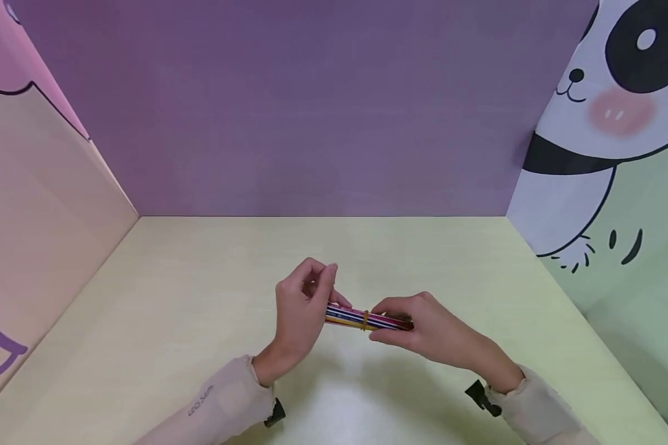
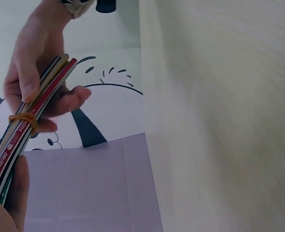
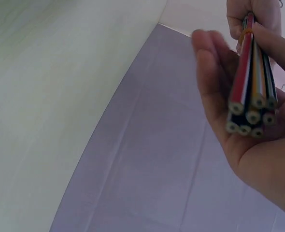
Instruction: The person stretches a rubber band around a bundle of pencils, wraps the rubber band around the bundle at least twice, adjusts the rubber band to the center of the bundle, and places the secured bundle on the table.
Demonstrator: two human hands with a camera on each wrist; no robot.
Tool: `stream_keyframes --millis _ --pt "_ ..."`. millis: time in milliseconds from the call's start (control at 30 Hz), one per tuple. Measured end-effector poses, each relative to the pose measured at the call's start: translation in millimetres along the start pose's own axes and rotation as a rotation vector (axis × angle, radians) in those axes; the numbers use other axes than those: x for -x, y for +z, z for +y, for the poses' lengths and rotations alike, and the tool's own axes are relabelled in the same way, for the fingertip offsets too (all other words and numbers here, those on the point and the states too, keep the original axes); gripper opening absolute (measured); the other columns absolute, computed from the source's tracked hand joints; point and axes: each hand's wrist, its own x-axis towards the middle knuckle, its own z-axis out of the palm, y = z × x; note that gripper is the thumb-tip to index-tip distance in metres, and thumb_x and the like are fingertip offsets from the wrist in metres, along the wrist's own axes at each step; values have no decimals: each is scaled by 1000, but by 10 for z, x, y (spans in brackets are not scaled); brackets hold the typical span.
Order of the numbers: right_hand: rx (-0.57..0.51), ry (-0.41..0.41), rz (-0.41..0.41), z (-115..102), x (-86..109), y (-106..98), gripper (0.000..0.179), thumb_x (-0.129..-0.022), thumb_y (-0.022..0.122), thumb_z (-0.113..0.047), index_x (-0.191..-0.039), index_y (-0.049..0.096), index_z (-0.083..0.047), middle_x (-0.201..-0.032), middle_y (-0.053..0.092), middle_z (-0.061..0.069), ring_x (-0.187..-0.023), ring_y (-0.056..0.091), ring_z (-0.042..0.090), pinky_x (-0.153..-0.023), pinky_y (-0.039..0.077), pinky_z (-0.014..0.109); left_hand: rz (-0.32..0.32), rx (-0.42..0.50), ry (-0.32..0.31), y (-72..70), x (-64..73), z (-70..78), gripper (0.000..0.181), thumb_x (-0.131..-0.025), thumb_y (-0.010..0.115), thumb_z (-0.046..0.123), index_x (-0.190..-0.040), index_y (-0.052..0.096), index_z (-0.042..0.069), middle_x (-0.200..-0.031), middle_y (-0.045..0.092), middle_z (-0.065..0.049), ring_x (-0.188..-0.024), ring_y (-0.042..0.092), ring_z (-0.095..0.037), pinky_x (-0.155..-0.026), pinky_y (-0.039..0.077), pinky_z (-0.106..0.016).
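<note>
A bundle of striped pencils [image 1: 342, 314] in red, black, white and yellow is held above the table between the two hands. An orange rubber band [image 1: 365, 319] wraps its middle. My left hand [image 1: 300, 312] grips the left end, partly hiding it. My right hand [image 1: 436, 327] holds the other end, thumb and fingers on either side. In the left wrist view, lettering shows on a red pencil [image 2: 9, 152], and the right hand's thumb lies near the rubber band [image 2: 24, 119]. Unsharpened ends of several pencils [image 3: 251, 113] face the camera in the right wrist view.
Below the hands spreads a pale wood-look table [image 1: 200, 278]. A purple panel [image 1: 323, 111] rises at its back. A pinkish panel [image 1: 44, 204] stands on the left, and a green panel with a panda drawing [image 1: 634, 259] on the right.
</note>
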Motion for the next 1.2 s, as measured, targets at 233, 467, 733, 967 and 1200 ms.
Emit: stream_keyframes --millis 233,467,733,967,1200 --pt "-49 -7 130 60 12 -82 11 -92 74 -26 -102 73 -22 -77 69 -6 -62 62 11 -53 50 25 -268 38 -267 -154 -143 68 24 -104 55 21 -90 65 5 -80 67 -9 -67 70 -21 -56 60 -35" --pt "-114 74 222 159 24 -185 13 -86 80 -26 -98 76 -23 -80 72 -4 -62 66 17 -55 55 30 -427 130 -456 -174 -183 50 34 -107 46 25 -95 64 -2 -60 57 -12 -44 58 -21 -42 53 -33" --pt "-516 179 257 262 -63 -182 26 -99 63 -20 -94 67 6 -67 64 12 -47 52 18 -40 47 29 -298 163 -438 -152 -146 68 16 -103 48 12 -97 57 1 -59 52 -11 -44 42 -18 -41 38 -22" --pt "-628 201 304 277 -70 -81 34 -100 61 -22 -89 63 10 -63 58 17 -44 46 15 -37 40 25 -178 79 -348 -35 -13 50 15 -101 47 9 -91 59 6 -60 49 -7 -48 34 -13 -45 27 -22" --pt "-402 201 261 277 -17 -168 37 -101 60 -28 -75 64 -2 -57 52 14 -42 37 14 -36 30 25 -340 -44 -335 -83 -65 -10 35 -107 45 29 -93 67 6 -63 42 -3 -55 36 -13 -50 29 -22"
